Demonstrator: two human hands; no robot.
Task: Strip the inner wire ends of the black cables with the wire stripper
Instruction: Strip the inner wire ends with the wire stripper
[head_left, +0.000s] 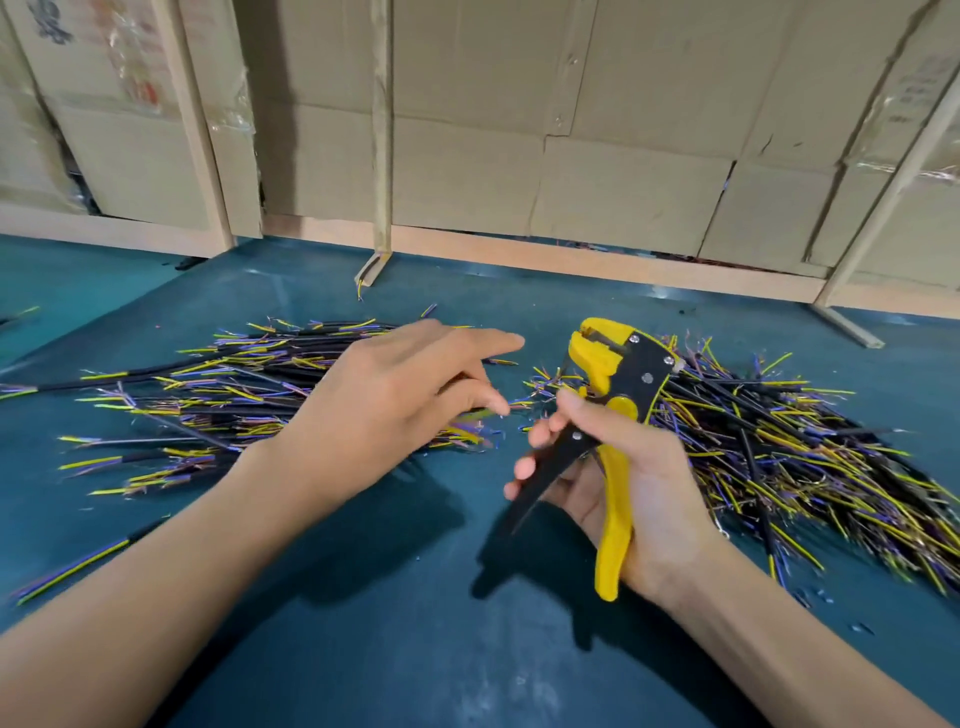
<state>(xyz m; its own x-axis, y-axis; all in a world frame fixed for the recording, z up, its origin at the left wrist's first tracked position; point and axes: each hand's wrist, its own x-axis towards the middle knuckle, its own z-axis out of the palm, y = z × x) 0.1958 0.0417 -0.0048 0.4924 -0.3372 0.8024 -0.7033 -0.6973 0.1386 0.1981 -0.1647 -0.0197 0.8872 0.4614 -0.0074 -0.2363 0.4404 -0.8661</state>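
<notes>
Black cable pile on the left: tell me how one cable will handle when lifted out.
Likely light and fairly stiff: the cables in the left pile lie short and straight. Thin inner wire ends splay out, so they may snag on neighbours. The left hand hovers over it.

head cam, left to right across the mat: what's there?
Left pile of black cables → left hand, reaching over that pile → wire stripper, held upright in the right hand → right pile of black cables. All on the teal mat.
</notes>
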